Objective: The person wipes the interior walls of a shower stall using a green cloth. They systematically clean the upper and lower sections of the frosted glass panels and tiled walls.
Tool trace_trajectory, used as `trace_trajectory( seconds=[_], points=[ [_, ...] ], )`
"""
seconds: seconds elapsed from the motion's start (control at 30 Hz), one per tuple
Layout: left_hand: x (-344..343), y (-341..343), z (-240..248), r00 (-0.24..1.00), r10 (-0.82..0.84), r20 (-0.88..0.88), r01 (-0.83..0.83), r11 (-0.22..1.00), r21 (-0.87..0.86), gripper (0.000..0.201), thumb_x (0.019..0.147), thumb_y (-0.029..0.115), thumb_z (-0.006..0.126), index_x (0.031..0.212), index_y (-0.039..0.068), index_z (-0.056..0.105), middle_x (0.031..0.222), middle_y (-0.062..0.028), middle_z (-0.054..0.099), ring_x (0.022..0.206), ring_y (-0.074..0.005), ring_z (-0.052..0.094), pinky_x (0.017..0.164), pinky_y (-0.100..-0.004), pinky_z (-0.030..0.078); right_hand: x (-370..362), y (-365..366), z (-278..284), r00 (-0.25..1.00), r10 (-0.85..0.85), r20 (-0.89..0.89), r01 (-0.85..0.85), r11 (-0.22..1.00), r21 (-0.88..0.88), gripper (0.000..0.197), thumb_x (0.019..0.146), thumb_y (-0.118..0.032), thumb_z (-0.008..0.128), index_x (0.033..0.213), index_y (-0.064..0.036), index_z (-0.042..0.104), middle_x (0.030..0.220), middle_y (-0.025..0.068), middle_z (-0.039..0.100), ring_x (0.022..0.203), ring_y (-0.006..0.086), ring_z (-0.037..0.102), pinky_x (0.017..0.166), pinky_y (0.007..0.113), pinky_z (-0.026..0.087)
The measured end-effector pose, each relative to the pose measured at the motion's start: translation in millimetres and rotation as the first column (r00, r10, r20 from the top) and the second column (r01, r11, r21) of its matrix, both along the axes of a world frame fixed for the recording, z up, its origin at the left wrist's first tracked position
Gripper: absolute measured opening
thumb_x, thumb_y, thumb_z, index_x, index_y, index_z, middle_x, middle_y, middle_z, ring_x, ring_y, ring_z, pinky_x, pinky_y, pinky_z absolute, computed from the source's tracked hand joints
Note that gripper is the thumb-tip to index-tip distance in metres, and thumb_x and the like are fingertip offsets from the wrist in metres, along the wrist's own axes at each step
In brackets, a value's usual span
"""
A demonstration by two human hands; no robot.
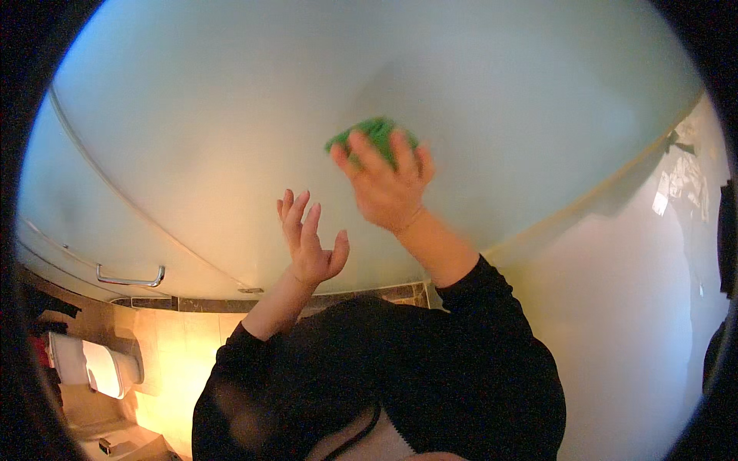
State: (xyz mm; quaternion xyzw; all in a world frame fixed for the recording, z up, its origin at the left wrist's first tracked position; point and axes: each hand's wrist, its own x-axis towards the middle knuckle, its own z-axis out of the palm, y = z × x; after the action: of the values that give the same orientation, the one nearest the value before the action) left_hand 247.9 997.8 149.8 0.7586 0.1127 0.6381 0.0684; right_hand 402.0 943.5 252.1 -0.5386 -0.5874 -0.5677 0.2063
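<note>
My right hand (390, 188) is a little right of the middle, its fingers bent over a bright green cloth (377, 132). The cloth is bunched under the fingers and lies against a large, pale blue-green, smooth panel (500, 100). Slight blur covers the fingertips and the cloth. Lower and to the left, my left hand (311, 250) is held up in front of the same panel with its fingers apart and nothing in it. Whether its fingertips touch the panel I cannot tell.
A chrome bar handle (131, 278) sticks out at the lower left, beyond a curved vertical seam. A white toilet (108, 369) stands on the warmly lit tiled floor (173, 346). To the right is a white wall (615, 346), with glossy scraps (676, 184) near its upper part.
</note>
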Motion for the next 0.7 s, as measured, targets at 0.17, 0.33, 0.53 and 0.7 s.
trace_trajectory(
  seconds=[0.17,0.33,0.53,0.7],
  points=[
    [-5.2,4.0,-2.4,0.999,-0.033,0.018,0.033,0.999,-0.001,0.065,0.081,0.017,0.067,0.139,-0.002,0.044,0.147,-0.0260,0.039,0.143,-0.0491,0.027,0.116,-0.0618,0.015,55.7,-48.0,-97.6,0.978,0.003,0.208,0.051,0.966,-0.253,0.042,0.096,-0.023,0.051,0.131,-0.0441,0.061,0.152,-0.0128,0.044,0.144,0.0274,0.033,0.118,0.050,0.015],
    [-6.8,7.3,-0.7,1.000,0.009,0.000,-0.009,0.999,-0.037,0.063,0.080,0.018,0.068,0.137,0.000,0.047,0.146,-0.0244,0.040,0.143,-0.0487,0.028,0.116,-0.0624,0.015,114.8,-56.5,-14.1,0.987,-0.113,-0.114,0.132,0.974,0.183,0.047,0.093,-0.021,0.059,0.141,-0.0211,0.055,0.155,0.0103,0.040,0.143,0.0375,0.032,0.116,0.054,0.019],
    [7.9,-16.9,-9.5,0.993,-0.099,-0.058,0.097,0.995,-0.029,0.062,0.080,0.017,0.070,0.136,0.003,0.050,0.145,-0.0226,0.042,0.142,-0.0464,0.030,0.116,-0.0601,0.017,67.0,-22.6,-13.5,0.963,0.038,-0.267,0.054,0.944,0.327,0.047,0.091,-0.020,0.060,0.137,-0.0175,0.057,0.152,0.0110,0.043,0.138,0.0432,0.035,0.112,0.055,0.023],
    [5.0,-22.7,-16.2,0.968,-0.142,-0.205,0.138,0.990,-0.036,0.066,0.083,0.016,0.068,0.142,0.003,0.043,0.149,-0.0252,0.037,0.143,-0.0496,0.026,0.114,-0.0665,0.017,28.9,-50.1,-176.4,0.994,-0.060,-0.096,0.025,0.943,-0.332,0.050,0.089,-0.032,0.060,0.138,-0.0426,0.056,0.152,-0.0134,0.042,0.140,0.0260,0.034,0.115,0.052,0.021]
  ],
)
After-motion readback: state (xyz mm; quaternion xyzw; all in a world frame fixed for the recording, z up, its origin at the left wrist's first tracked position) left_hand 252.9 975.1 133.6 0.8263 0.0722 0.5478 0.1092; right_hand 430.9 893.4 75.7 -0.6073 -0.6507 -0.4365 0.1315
